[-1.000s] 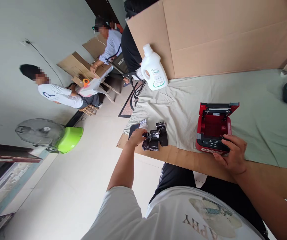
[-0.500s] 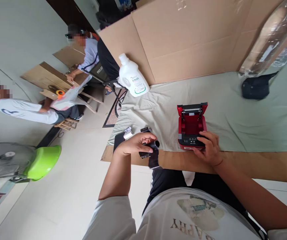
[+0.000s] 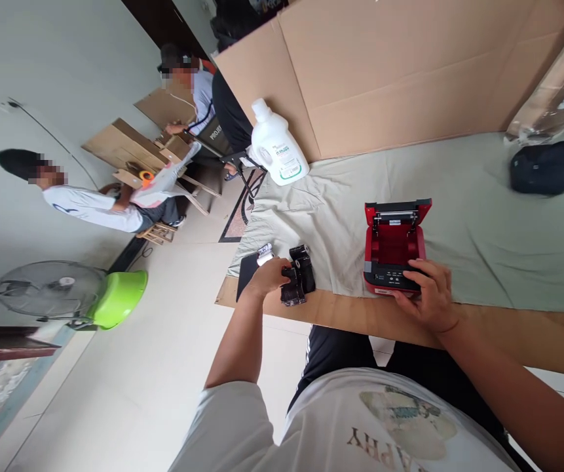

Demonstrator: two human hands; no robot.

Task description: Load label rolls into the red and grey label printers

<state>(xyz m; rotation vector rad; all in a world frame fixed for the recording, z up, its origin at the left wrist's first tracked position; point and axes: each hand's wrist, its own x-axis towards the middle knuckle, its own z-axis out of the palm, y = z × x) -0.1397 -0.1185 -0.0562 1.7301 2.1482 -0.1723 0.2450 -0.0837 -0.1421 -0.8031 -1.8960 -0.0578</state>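
A small red printer [image 3: 394, 244] stands open on the green cloth, its lid tipped back and its bay showing. My right hand [image 3: 429, 296] grips its near front edge by the black button panel. At the table's left corner lie black ribbon rolls [image 3: 300, 278]. My left hand [image 3: 268, 278] rests on them, fingers closed around the nearest roll. A silver-wrapped roll [image 3: 264, 253] lies just beyond my left hand on a dark flat piece [image 3: 247, 269].
A white detergent bottle [image 3: 276, 145] stands at the back left against a large cardboard sheet [image 3: 384, 65]. A black cap [image 3: 540, 174] lies at the far right. Two people sit on the floor at left near a fan [image 3: 46, 292] and a green basin [image 3: 117, 298].
My left hand had lifted a black roll off the table half a second ago; now it is back down on the rolls. My right hand stays on the printer.
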